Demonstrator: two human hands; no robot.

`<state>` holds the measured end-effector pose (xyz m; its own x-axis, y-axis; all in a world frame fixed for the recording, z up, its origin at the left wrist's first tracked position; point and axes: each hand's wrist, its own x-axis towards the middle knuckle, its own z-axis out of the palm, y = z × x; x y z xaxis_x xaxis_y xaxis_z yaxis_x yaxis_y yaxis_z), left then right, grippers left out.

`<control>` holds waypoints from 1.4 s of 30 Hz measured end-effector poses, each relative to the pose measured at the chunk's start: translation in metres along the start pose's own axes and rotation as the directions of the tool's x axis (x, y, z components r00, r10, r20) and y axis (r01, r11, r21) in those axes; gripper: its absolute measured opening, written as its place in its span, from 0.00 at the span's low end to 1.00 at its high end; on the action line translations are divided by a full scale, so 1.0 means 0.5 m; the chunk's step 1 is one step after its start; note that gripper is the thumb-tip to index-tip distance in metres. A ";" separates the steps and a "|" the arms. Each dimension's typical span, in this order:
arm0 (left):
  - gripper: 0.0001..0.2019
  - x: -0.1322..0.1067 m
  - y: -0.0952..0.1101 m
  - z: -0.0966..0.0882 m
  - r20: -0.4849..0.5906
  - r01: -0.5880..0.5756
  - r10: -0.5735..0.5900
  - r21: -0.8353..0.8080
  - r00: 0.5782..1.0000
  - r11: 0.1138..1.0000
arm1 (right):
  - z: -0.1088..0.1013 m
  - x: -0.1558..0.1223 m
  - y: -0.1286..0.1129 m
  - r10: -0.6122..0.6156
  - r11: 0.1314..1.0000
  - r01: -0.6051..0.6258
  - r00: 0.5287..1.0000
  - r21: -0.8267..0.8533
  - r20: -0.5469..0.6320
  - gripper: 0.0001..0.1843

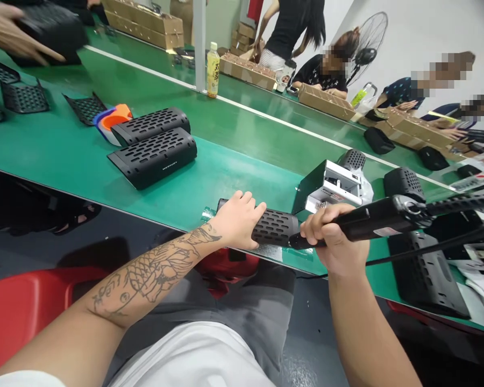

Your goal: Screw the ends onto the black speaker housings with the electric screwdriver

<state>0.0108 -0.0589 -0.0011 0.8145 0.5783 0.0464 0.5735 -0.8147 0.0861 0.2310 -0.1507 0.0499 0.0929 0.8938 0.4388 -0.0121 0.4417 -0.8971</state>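
Observation:
My left hand point(240, 219) is wrapped over the left part of a black perforated casing point(276, 227), which lies near the front edge of the green table. In my right hand point(334, 236) is a black electric screwdriver point(371, 217), held almost level. Its narrow end points left at the casing's right end; whether it touches a screw there is hidden. A box-shaped device with a silver front point(334, 188) stands just behind my right hand.
Two black slotted casings point(157, 153) and an orange-and-blue item point(115, 121) lie to the left. A large black casing point(427, 274) and cables are at right. A co-worker's hand point(20, 32) holds a black casing at upper left. A yellow bottle point(213, 71) stands by a post.

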 end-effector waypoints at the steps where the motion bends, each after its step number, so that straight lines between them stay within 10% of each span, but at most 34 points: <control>1: 0.49 0.000 0.002 0.002 -0.004 0.001 -0.001 -0.006 1.000 1.000 | -0.010 0.006 -0.009 -0.009 1.000 0.008 1.000 -0.005 -0.029 0.23; 6: 0.49 0.009 0.015 0.002 0.007 0.038 -0.037 -0.043 0.999 0.998 | -0.122 0.085 -0.010 -0.253 0.964 0.208 0.906 -0.165 -0.340 0.19; 9: 0.45 0.014 0.005 -0.015 0.043 0.045 -0.041 -0.097 0.998 0.994 | -0.194 0.127 0.034 -0.437 0.883 0.321 0.830 -0.343 -0.348 0.18; 13: 0.35 0.017 -0.038 -0.037 0.099 0.114 -0.097 -0.180 0.990 0.977 | -0.223 0.123 0.082 -0.394 0.893 0.262 0.847 -0.365 -0.357 0.20; 22: 0.33 0.015 -0.064 -0.041 0.241 0.301 -0.228 -0.328 0.943 0.896 | -0.091 0.046 -0.042 -0.195 0.980 0.171 0.903 -0.098 -0.382 0.20; 30: 0.36 0.020 -0.066 -0.038 0.264 0.312 -0.227 -0.344 0.937 0.886 | 0.093 0.015 -0.050 -0.134 0.984 0.139 0.989 0.112 -0.056 0.20; 42: 0.35 0.027 -0.070 -0.039 0.260 0.287 -0.196 -0.384 0.946 0.877 | 0.127 0.031 0.001 -0.055 0.996 0.058 0.998 0.075 -0.037 0.19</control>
<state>-0.0002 -0.0218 0.0160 0.6806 0.6952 -0.2314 0.7035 -0.5319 0.4712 0.1691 -0.1317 0.0595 0.1297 0.8647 0.4852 -0.0812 0.4970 -0.8640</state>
